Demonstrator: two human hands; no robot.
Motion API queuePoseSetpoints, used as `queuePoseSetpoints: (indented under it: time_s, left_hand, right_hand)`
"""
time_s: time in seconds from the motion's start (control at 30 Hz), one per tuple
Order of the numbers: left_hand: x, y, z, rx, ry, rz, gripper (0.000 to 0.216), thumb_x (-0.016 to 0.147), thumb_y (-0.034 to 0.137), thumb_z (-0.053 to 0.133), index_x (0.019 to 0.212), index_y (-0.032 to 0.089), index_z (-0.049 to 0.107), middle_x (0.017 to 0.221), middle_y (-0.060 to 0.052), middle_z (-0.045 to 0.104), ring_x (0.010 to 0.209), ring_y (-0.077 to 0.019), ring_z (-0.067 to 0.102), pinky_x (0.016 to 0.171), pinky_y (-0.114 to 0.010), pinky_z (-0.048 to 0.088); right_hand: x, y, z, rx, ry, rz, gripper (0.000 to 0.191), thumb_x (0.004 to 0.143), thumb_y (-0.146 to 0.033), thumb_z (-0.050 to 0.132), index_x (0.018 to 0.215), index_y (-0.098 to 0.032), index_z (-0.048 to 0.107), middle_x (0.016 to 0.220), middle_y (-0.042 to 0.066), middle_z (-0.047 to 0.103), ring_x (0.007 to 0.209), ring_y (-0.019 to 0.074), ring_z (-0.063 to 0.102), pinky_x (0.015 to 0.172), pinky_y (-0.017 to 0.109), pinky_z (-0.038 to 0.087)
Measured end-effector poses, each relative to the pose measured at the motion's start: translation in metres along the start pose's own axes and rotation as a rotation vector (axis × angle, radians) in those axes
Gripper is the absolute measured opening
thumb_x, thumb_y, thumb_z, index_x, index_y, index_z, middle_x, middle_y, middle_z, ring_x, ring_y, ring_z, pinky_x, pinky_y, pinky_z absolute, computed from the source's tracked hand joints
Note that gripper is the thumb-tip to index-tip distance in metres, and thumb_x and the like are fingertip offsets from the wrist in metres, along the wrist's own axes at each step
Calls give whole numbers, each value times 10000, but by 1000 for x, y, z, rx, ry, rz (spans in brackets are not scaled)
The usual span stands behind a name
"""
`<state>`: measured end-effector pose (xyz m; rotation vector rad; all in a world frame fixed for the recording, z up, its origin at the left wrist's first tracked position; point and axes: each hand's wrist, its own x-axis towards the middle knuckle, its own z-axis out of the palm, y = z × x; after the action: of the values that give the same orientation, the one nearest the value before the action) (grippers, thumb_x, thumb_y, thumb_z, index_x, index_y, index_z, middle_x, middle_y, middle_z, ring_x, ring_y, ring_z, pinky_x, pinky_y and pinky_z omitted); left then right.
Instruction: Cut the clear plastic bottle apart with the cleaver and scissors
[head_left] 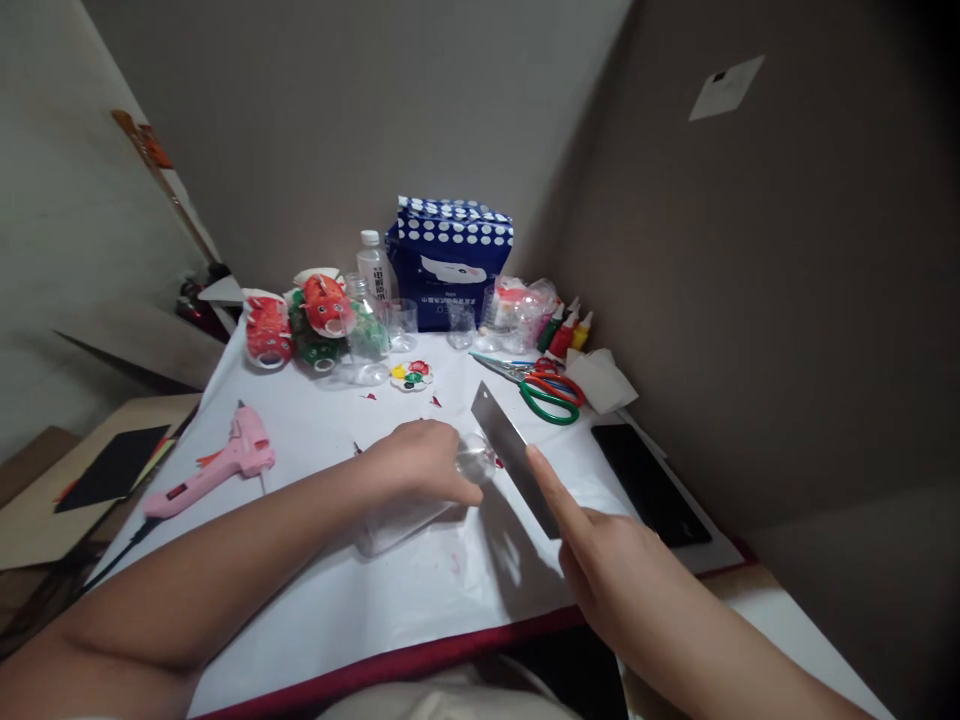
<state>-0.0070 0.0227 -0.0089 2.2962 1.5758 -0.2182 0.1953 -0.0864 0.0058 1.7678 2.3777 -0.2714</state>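
Note:
My left hand [420, 462] is closed over a clear plastic bottle [409, 515] that lies on its side on the white-covered table [315, 600]. My right hand [607, 560] grips a cleaver-like knife [511, 450], with the index finger stretched along the blade's back. The blade's edge rests against the bottle near its rounded end [477, 458], right beside my left fingers.
A pink glue gun [217, 468] lies at the left. Red and green scissors [544, 388], a paint palette [411, 375], paint bottles [566, 332], painted bottle figures [300, 325], clear cups [401, 322], a water bottle [373, 265] and a blue dotted bag [448, 262] stand at the back. A black phone [649, 482] lies at the right.

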Motion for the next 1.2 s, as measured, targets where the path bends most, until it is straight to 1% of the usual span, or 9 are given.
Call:
queuePoseSetpoints:
  time_s: [0.13, 0.27, 0.4, 0.5, 0.63, 0.77, 0.87, 1.07, 1.2]
  left_hand:
    - [-1, 5, -1, 19, 6, -24, 529, 523, 635, 608, 819, 204, 685, 821, -93, 698, 764, -280, 652, 522, -301, 467]
    - [-1, 11, -4, 83, 20, -24, 569, 510, 653, 617, 833, 191, 695, 848, -115, 708, 781, -305, 664, 581, -333, 493]
    - [1, 10, -5, 94, -8, -76, 597, 515, 688, 593, 832, 191, 690, 849, -126, 710, 778, -306, 669, 593, -333, 496]
    - [1, 6, -2, 91, 25, -62, 575, 513, 688, 598, 805, 199, 678, 829, -110, 710, 784, -301, 665, 711, -377, 503]
    - [1, 3, 0, 53, 51, -27, 494, 535, 640, 611, 754, 201, 665, 752, -75, 699, 770, -288, 651, 896, -473, 436]
    - [0, 4, -2, 22, 19, -25, 467, 541, 615, 612, 739, 196, 667, 736, -80, 687, 762, -288, 645, 715, -374, 495]
    - [-1, 6, -3, -5, -9, -26, 452, 525, 577, 634, 766, 197, 673, 763, -77, 690, 713, -257, 646, 524, -291, 454]
    - [2, 9, -4, 68, 7, -57, 550, 481, 626, 644, 810, 187, 683, 815, -104, 701, 730, -276, 659, 512, -298, 435]
    - [3, 8, -6, 87, -7, -85, 578, 482, 647, 634, 828, 185, 676, 829, -115, 702, 721, -275, 662, 512, -299, 432]
  right_hand:
    - [-4, 0, -5, -14, -8, -15, 976, 742, 10, 428, 1495, -177, -165, 684, 34, 682, 538, 175, 613, 487, 243, 279]
    - [33, -12, -37, -125, 15, -63, 878, 799, -68, 460, 1520, -165, -32, 714, 69, 685, 575, 198, 624, 478, 248, 269]
    - [65, -20, -59, -88, 79, -104, 808, 837, -152, 480, 1523, -193, 55, 812, 97, 693, 657, 211, 639, 490, 235, 290]
    - [62, -18, -54, -57, 77, -91, 819, 839, -137, 465, 1524, -193, 21, 805, 90, 695, 634, 204, 629, 487, 236, 286]
    - [24, -9, -23, -37, 36, -91, 924, 784, -45, 449, 1509, -166, -111, 729, 57, 696, 578, 196, 619, 495, 252, 292]
    - [-8, 2, -4, 6, -4, -20, 1006, 707, 13, 438, 1499, -174, -153, 662, 21, 692, 514, 176, 611, 478, 248, 286]
    - [-4, 3, -11, -33, 0, -19, 995, 708, 7, 444, 1508, -179, -118, 627, 10, 680, 468, 162, 583, 457, 245, 264]
    - [47, -19, -49, -148, 57, -111, 890, 770, -58, 470, 1523, -148, 5, 745, 88, 698, 614, 209, 638, 490, 247, 296]
    - [55, -27, -50, -124, 55, -88, 905, 761, -54, 478, 1520, -136, -8, 794, 100, 706, 677, 218, 654, 529, 253, 338]
